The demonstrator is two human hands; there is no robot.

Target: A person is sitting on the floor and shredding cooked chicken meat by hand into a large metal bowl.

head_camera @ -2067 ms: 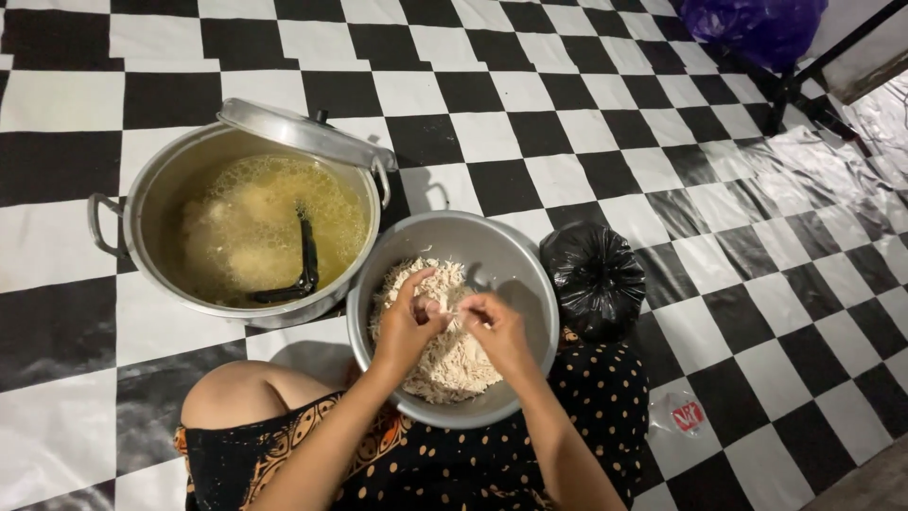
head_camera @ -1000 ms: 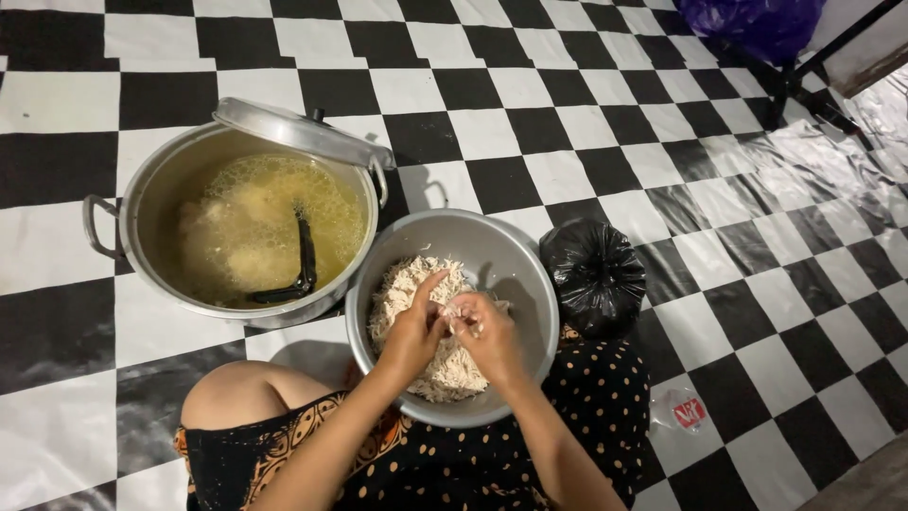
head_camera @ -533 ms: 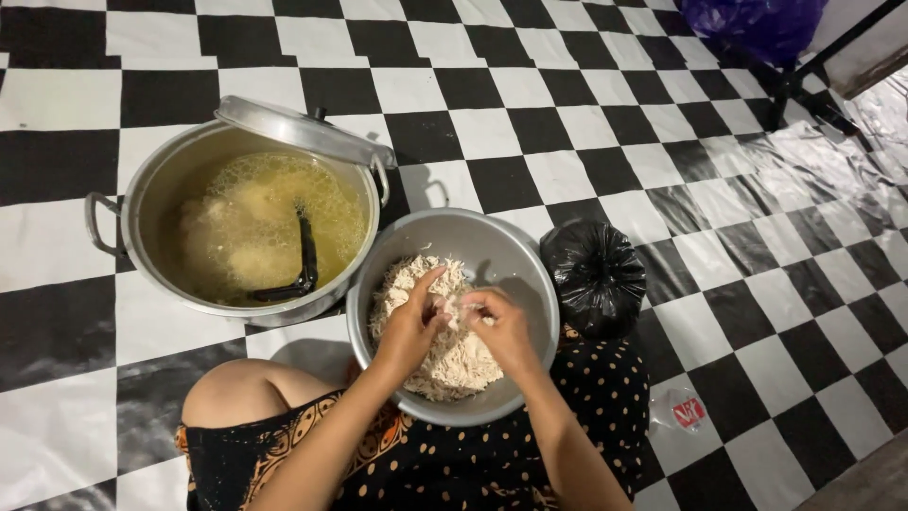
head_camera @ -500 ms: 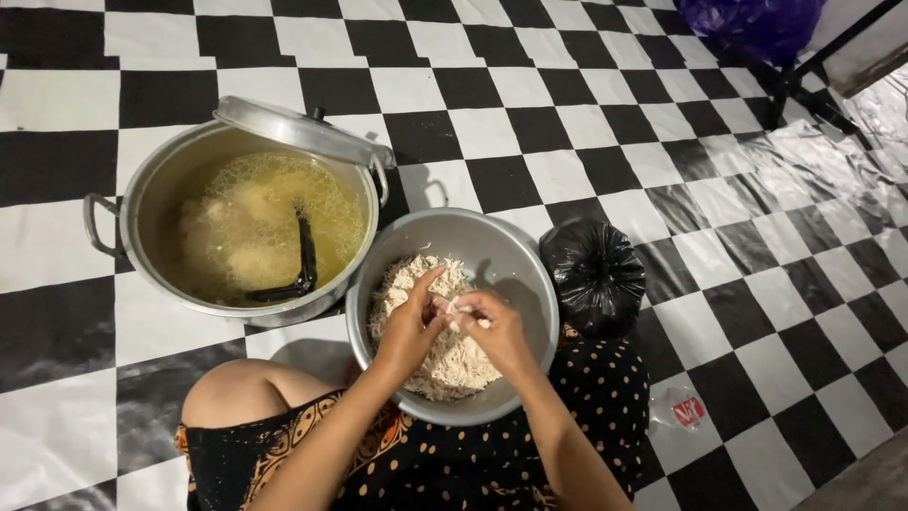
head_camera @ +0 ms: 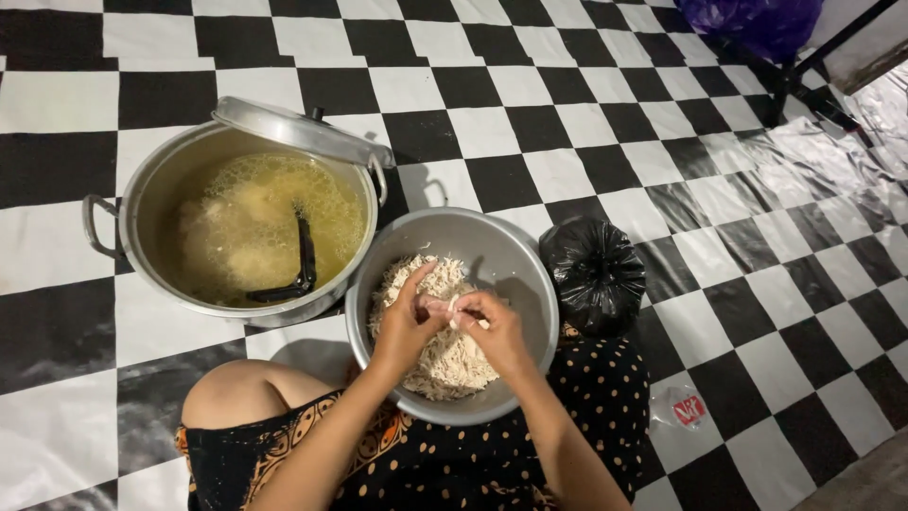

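Note:
A grey metal bowl (head_camera: pixel 501 248) rests on my lap, filled with pale shredded meat (head_camera: pixel 445 360). Both hands meet over the pile. My left hand (head_camera: pixel 405 326) and my right hand (head_camera: pixel 492 326) pinch one small piece of the meat (head_camera: pixel 452 305) between their fingertips, just above the heap. To the left stands a large metal pot (head_camera: pixel 151 189) of yellow broth with a dark ladle (head_camera: pixel 301 265) lying in it. Its lid (head_camera: pixel 303 131) leans on the pot's far rim.
A tied black plastic bag (head_camera: pixel 594 274) sits right of the bowl. A small clear packet with a red mark (head_camera: pixel 686 412) lies on the checkered floor mat (head_camera: pixel 530 104). A purple bag (head_camera: pixel 757 19) and dark table legs stand at the far right.
My hands stayed over the bowl, fingers working the same small piece of meat; they drew slightly closer together. Pot, bag and bowl have not moved.

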